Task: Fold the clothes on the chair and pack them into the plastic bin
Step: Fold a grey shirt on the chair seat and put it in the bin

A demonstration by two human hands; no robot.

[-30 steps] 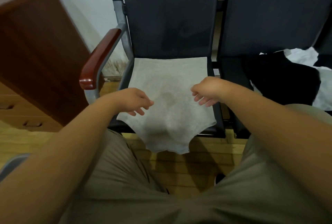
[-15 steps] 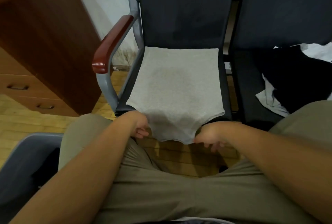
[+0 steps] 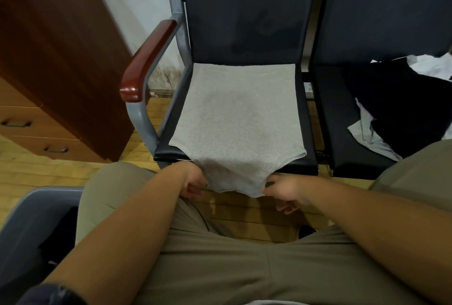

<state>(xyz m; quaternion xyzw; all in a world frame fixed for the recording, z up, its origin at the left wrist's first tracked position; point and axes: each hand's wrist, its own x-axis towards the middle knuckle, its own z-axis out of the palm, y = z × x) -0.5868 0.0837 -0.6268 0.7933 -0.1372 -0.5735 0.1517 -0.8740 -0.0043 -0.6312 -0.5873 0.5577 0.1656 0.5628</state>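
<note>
A light grey garment [image 3: 241, 121] lies flat on the seat of the dark chair [image 3: 247, 18], its near end hanging over the front edge. My left hand [image 3: 194, 183] grips the hanging end at its left side. My right hand [image 3: 281, 188] pinches the same end at its right corner. A pile of black and white clothes [image 3: 396, 106] lies on the neighbouring seat to the right. The grey plastic bin [image 3: 31, 219] stands at the lower left beside my knee, partly out of view.
A wooden drawer cabinet [image 3: 51, 65] stands to the left of the chair. The chair's red-brown armrest [image 3: 149, 57] juts out on its left side. Wooden floor [image 3: 244, 214] shows between my legs and the chair.
My hands moved from the middle of the grey garment down to its hanging near end and took hold of it. The view shifted left and the bin came into sight.
</note>
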